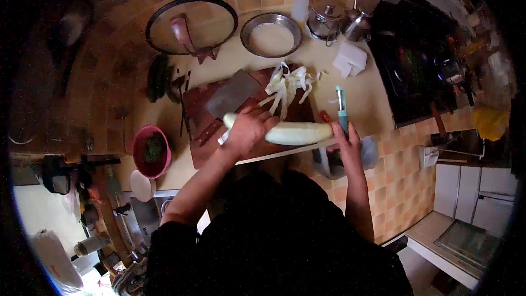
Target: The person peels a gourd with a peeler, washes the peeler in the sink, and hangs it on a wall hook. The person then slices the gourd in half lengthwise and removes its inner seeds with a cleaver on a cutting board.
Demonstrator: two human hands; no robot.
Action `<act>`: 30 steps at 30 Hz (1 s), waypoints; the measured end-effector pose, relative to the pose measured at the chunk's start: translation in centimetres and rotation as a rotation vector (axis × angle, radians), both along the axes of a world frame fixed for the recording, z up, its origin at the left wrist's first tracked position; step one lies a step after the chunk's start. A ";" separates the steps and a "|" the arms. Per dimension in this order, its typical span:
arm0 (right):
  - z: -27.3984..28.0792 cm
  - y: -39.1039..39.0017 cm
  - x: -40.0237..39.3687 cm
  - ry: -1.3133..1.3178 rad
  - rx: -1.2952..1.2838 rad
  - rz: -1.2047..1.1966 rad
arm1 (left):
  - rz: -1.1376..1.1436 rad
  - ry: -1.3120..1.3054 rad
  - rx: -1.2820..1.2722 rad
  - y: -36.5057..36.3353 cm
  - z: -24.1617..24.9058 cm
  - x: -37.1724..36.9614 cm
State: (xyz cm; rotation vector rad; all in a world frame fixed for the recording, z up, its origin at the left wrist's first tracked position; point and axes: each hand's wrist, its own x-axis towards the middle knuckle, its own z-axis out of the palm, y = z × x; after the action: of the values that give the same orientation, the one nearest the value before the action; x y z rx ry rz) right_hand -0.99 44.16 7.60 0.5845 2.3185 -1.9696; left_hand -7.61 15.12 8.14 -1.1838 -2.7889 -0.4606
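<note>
My left hand (pixel 249 130) is wrapped over a long, pale, peeled vegetable (pixel 298 133), which lies crosswise above the front edge of the dark wooden cutting board (pixel 205 151). My right hand (pixel 346 138) is closed around the handle of a teal peeler (pixel 342 111) with its blade end pointing up, fingertips right at the vegetable's right end. A heap of whitish peelings (pixel 290 84) lies on the back right of the board. Beside it rests a wide-bladed cleaver (pixel 233 94), its handle toward my left forearm.
Behind the board stand a metal bowl of white powder (pixel 271 38), a lidded pot (pixel 326 17) and a kettle (pixel 356 24). A pink basket with greens (pixel 152 152) and dark green cucumbers (pixel 159 79) are at left. The black stove (pixel 416 55) is at right; a plastic bag (pixel 368 152) hangs below.
</note>
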 end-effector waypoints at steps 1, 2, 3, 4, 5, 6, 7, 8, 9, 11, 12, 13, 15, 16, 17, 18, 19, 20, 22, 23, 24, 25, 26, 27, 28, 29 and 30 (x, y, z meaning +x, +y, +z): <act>-1.4 1.1 -0.4 -0.037 0.258 0.069 | 0.066 -0.027 -0.013 -0.3 0.3 1.1; -2.5 1.8 -0.6 -0.074 0.517 0.142 | 0.135 -0.054 -0.026 -0.6 0.5 2.3; -2.3 1.5 -0.3 -0.035 0.775 0.201 | 0.208 -0.077 -0.038 -0.9 0.6 3.1; -3.1 1.3 -0.6 -0.016 0.699 0.197 | 0.247 -0.066 -0.039 -1.3 0.3 3.6; -4.6 1.0 -0.7 -0.005 0.623 0.200 | 0.289 -0.062 -0.042 -1.7 -0.3 4.3; -5.4 0.7 -0.4 -0.002 0.548 0.203 | 0.328 -0.066 -0.044 -2.0 -1.1 5.0; -4.4 -0.8 0.0 -0.018 0.594 0.214 | 0.366 0.013 -0.115 -2.2 -2.1 5.4; -4.6 -2.1 0.0 -0.032 0.575 0.253 | 0.410 -0.047 -0.116 -2.3 -2.7 5.8; -5.0 -3.4 0.3 -0.044 0.553 0.293 | 0.456 -0.105 -0.118 -2.4 -3.1 6.3; -5.8 -5.9 1.4 0.040 0.588 0.414 | 0.520 -0.116 -0.136 -2.4 -3.7 7.1; -6.0 -7.1 2.0 0.141 0.646 0.491 | 0.536 -0.065 -0.150 -2.0 -4.0 7.4; -5.7 -8.1 2.6 0.173 0.690 0.558 | 0.550 -0.013 -0.161 -1.9 -4.3 7.5; -5.7 -8.1 2.3 0.191 0.797 0.577 | 0.532 -0.029 -0.153 -2.3 -5.4 7.6; -5.6 -8.1 2.2 0.197 0.850 0.586 | 0.522 -0.039 -0.149 -2.5 -5.9 7.7; -5.3 -7.3 1.4 0.157 0.897 0.555 | 0.521 -0.039 -0.158 -2.5 -6.3 7.9; -6.2 -6.0 0.1 0.165 0.950 0.544 | 0.518 -0.040 -0.167 -2.4 -6.3 7.9; -7.1 -4.6 -1.0 0.092 0.985 0.505 | 0.513 -0.037 -0.176 -2.4 -6.2 7.9; -7.5 -3.5 -2.0 0.025 1.017 0.462 | 0.516 -0.047 -0.183 -2.4 -6.0 7.8; -7.5 -2.0 -3.2 0.098 1.039 0.367 | 0.519 -0.068 -0.198 -2.4 -5.2 7.5; -7.6 -1.7 -3.5 0.132 1.049 0.325 | 0.557 -0.114 -0.201 -2.2 -4.8 7.6; -6.6 -2.4 -2.7 0.097 0.977 0.376 | 0.589 -0.170 -0.204 -2.0 -4.2 7.9; -4.7 -4.1 -1.6 0.064 0.904 0.418 | 0.617 -0.219 -0.208 -1.8 -3.8 8.0; -3.6 -5.7 -0.6 0.036 0.830 0.454 | 0.618 -0.283 -0.169 -1.9 -3.8 7.9; -4.0 -6.9 0.7 0.076 0.819 0.520 | 0.622 -0.345 -0.130 -2.2 -3.8 7.8; -4.1 -7.8 1.6 0.115 0.806 0.589 | 0.627 -0.410 -0.093 -2.4 -3.7 7.7; -3.9 -8.1 1.8 0.161 0.800 0.626 | 0.638 -0.460 -0.132 -2.4 -3.7 7.5; -4.7 -7.9 1.7 0.126 0.824 0.560 | 0.646 -0.513 -0.173 -2.4 -3.6 7.3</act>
State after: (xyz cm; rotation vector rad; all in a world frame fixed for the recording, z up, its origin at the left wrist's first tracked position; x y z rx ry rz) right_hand 0.68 36.22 2.89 -0.1964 2.8846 -0.8033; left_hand -0.26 12.70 4.50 -0.1171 -3.4570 -0.5147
